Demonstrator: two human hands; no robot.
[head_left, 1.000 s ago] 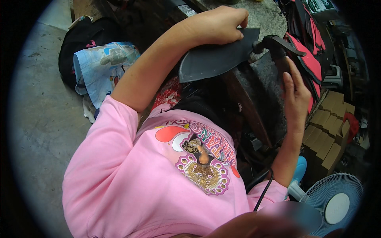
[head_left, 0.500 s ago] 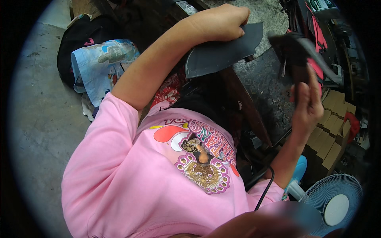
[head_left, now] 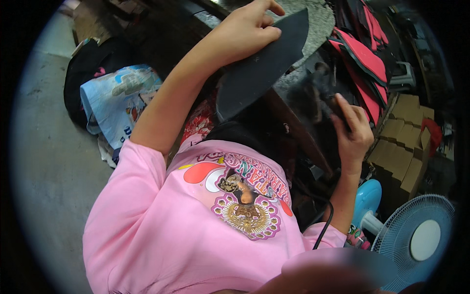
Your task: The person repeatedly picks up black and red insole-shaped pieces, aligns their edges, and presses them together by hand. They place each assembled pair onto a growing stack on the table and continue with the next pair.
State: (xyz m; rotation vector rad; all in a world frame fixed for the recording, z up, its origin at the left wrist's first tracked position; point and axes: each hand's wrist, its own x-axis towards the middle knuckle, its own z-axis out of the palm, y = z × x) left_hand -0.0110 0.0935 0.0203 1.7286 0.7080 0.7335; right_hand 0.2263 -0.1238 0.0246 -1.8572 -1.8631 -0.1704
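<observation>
Swung down and inward since half a second ago: black hammer-like tool point(head_left: 318, 93), now a motion smear right of the dark grey, flat, leaf-shaped sheet point(head_left: 267, 73). Sheet itself tilts more steeply across the view; part of that may be the head turning.

Judged step: tool work beside the sheet, mid-stroke. Contact between tool and sheet: cannot tell, too blurred. Next move would call for a steady left hold, with the tool's head kept clear of the left fingers.

Nearest: pink printed T-shirt point(head_left: 196, 220), below the sheet. Right forearm rises from lower right of the sheet, wrist fairly straight; right hand point(head_left: 355, 134) has its grip wrapped on the tool's handle, fingers pointing up toward the head. Left arm reaches long across the sheet's left side, elbow bent; left hand point(head_left: 247, 29) has its grip on the upper-left edge, thumb laid over the face, index finger stretched past the edge.

Sheet's right end lies over a rough, pale grey slab point(head_left: 320, 24); dark, worn, wooden-edged tabletop point(head_left: 303, 132) shows to its lower right. Farther right of the sheet: stacked, curved pink-and-black pieces point(head_left: 364, 56), then brown cardboard boxes point(head_left: 399, 147).
</observation>
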